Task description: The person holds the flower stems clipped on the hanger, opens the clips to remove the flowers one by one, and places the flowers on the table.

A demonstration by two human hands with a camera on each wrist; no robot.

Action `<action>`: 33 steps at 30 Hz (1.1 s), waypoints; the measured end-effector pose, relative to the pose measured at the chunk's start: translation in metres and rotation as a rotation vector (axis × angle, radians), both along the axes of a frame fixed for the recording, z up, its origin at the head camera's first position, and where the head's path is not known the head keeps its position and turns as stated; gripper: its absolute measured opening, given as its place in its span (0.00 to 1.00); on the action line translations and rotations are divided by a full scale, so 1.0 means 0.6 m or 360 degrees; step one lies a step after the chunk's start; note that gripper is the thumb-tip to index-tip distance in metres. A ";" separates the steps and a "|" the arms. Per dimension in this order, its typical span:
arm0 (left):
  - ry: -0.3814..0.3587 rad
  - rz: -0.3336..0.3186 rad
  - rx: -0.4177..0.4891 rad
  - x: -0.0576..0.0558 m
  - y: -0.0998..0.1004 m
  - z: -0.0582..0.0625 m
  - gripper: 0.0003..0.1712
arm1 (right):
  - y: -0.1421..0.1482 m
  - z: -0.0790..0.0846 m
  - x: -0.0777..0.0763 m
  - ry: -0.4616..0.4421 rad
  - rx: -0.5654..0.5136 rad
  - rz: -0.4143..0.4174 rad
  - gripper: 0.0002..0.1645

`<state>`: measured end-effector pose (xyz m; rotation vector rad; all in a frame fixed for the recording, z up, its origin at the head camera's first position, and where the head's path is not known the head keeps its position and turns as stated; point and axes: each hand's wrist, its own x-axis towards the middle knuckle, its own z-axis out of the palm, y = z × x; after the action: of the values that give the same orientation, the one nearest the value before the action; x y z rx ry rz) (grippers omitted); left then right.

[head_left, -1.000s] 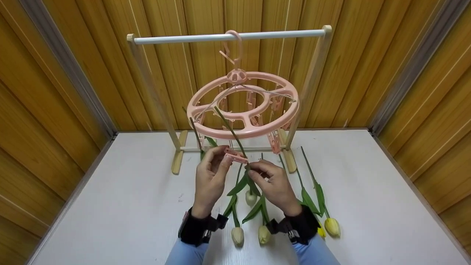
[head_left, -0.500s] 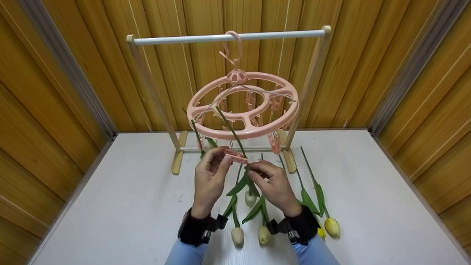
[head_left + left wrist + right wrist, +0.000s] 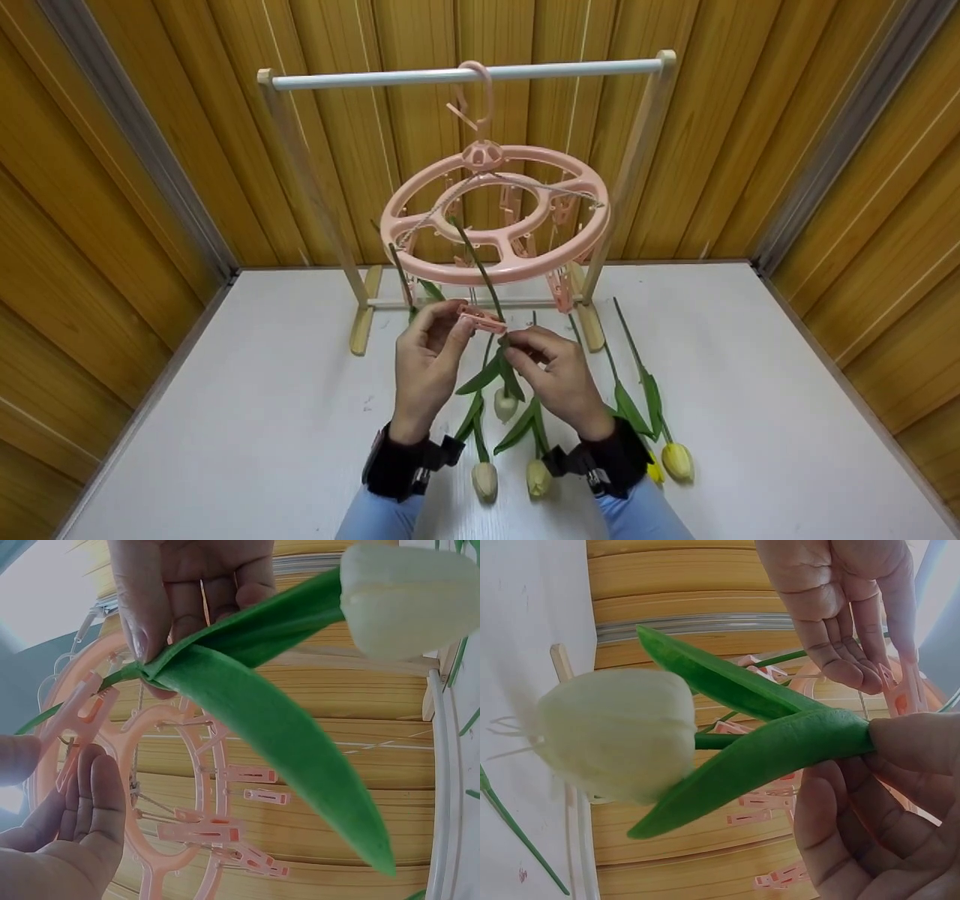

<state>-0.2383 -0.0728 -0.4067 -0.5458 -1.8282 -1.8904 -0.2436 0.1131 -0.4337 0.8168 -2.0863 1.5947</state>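
My left hand pinches a pink clothespin between thumb and fingers, just under the front rim of a round pink clip hanger. Between my right thumb and fingers is the stem of a white tulip, its bloom pointing down and its stem end rising past the hanger's rim. The right hand holds it right below the clothespin, near the leaves. In the left wrist view the stem passes at the clothespin's tip. Another green stem stands upright at the hanger's left side.
The hanger hooks over a white rod on a wooden stand. Several tulips lie on the white table, among them a pale one and a yellow one. More pink clothespins dangle from the ring. Wood-panelled walls surround the table.
The white tulip has tilted slightly: its bloom has swung a little left and its stem end a little right. Both hands keep their hold and have barely moved.
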 end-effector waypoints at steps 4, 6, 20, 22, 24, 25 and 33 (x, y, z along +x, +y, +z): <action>0.0002 -0.0001 -0.0002 0.000 0.000 0.000 0.14 | 0.000 0.000 0.000 -0.0007 -0.0011 0.0010 0.08; -0.0002 0.0000 -0.0008 0.000 0.000 -0.001 0.14 | -0.001 0.000 0.000 -0.0012 -0.0013 0.0018 0.08; 0.0060 0.0029 -0.0039 0.001 0.000 -0.002 0.12 | 0.000 0.000 -0.001 -0.0016 -0.0035 0.0053 0.08; 0.0094 0.0002 -0.0029 0.001 -0.001 -0.002 0.12 | 0.001 0.000 -0.001 -0.0021 -0.0037 0.0056 0.08; 0.0126 -0.0039 -0.0016 0.000 -0.001 -0.004 0.12 | 0.001 0.000 -0.001 -0.0024 -0.0039 0.0060 0.08; 0.0136 -0.0058 -0.0007 0.000 -0.001 -0.004 0.12 | 0.001 0.000 -0.001 -0.0024 -0.0038 0.0060 0.08; 0.0139 -0.0038 0.0005 0.000 -0.003 -0.003 0.11 | 0.002 0.001 0.001 -0.0051 -0.0014 0.0053 0.08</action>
<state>-0.2384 -0.0745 -0.4086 -0.6418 -1.7704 -1.8548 -0.2431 0.1143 -0.4328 0.8326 -2.0965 1.6434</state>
